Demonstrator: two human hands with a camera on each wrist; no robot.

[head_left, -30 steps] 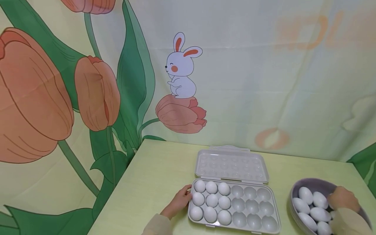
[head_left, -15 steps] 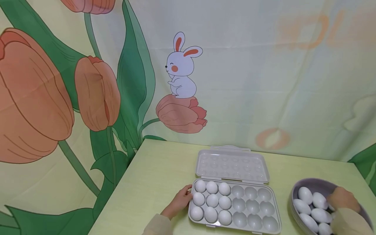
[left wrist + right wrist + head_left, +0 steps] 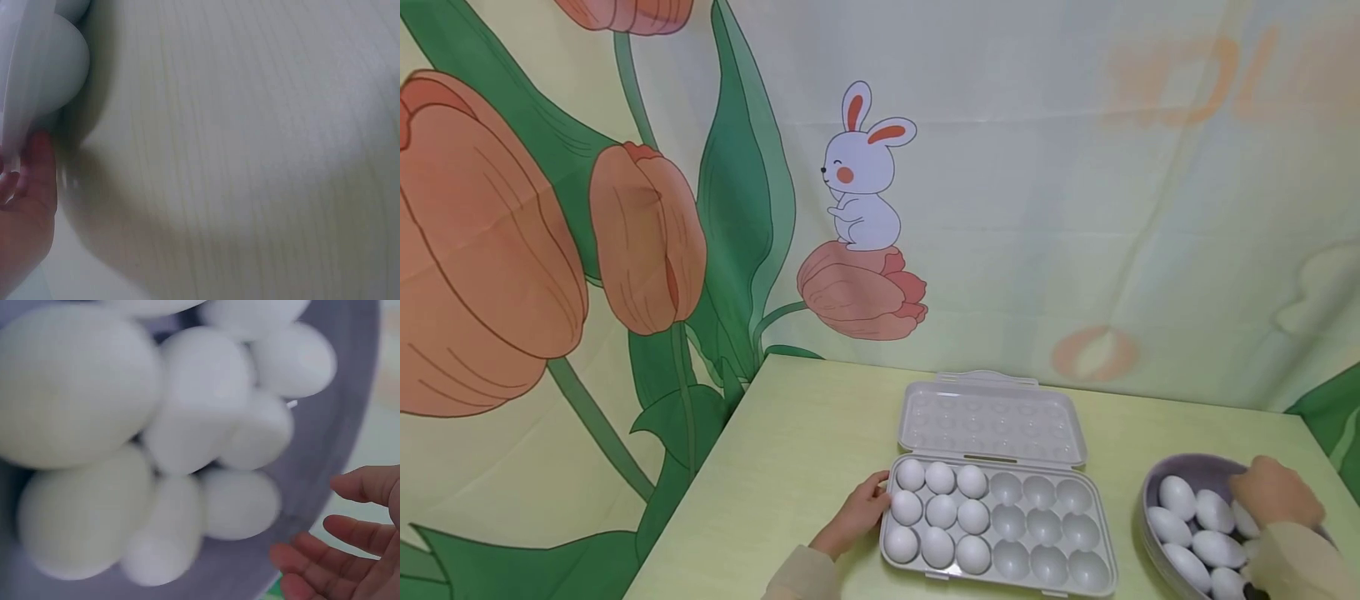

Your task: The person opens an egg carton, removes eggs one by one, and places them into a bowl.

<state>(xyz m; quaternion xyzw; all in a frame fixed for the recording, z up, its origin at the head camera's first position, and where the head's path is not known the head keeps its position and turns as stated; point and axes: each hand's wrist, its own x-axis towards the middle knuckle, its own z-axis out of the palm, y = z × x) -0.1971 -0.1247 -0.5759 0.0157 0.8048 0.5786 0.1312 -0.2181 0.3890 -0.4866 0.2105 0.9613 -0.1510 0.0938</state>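
Note:
My left hand holds the left edge of a grey plastic egg tray. In the left wrist view, the fingers curl round its rim. White eggs fill the tray's left three columns; bare hollows show on the right half. Over the right side of a purple-grey bowl is my right hand. Several white eggs lie in this bowl. The right wrist view shows the fingers spread near the bowl wall, with no egg between them. Part of the bowl is hidden behind the sleeve.
The tray's lid lies folded back behind it, towards the wall. A cloth backdrop with printed tulips and a rabbit hangs behind the table. The bowl stands to the right of the tray.
My right hand has risen slightly and shifted right over the bowl, uncovering more of an egg there. The left hand and tray stay in place.

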